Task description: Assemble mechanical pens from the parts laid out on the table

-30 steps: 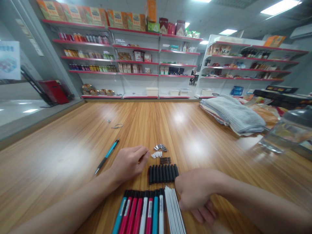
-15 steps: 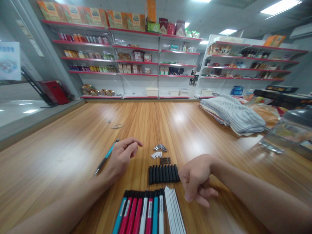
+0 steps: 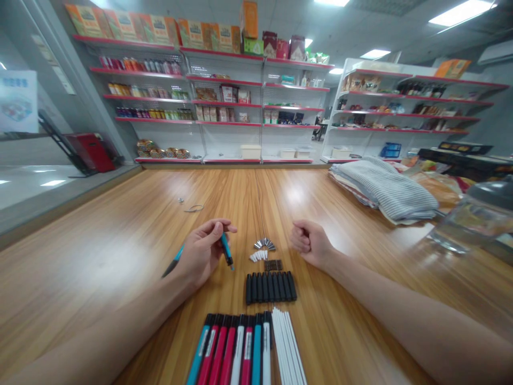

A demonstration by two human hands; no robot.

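My left hand [image 3: 202, 251] pinches a short teal pen piece with a dark end [image 3: 226, 250], tip pointing down, just above the wooden table [image 3: 120, 240]. A teal pen [image 3: 172, 264] sticks out from behind that hand on its left side. My right hand [image 3: 306, 243] hovers as a closed fist to the right of the small parts; anything inside it is hidden. Between the hands lie silver tips [image 3: 264, 244], white bits [image 3: 257, 255] and small dark pieces [image 3: 273, 264]. Nearer me are a row of black caps [image 3: 270, 287], coloured pen barrels [image 3: 236, 350] and white refills [image 3: 286, 345].
Folded striped cloths [image 3: 385, 190] sit at the table's right, with a clear lidded container [image 3: 473, 219] beyond them. A small metal ring [image 3: 193, 208] lies farther out on the left. Store shelves [image 3: 224, 101] line the back wall.
My left hand drew back from the white bits to the teal pen and now pinches a teal piece. My right hand rose from the white refills and moved forward, closed.
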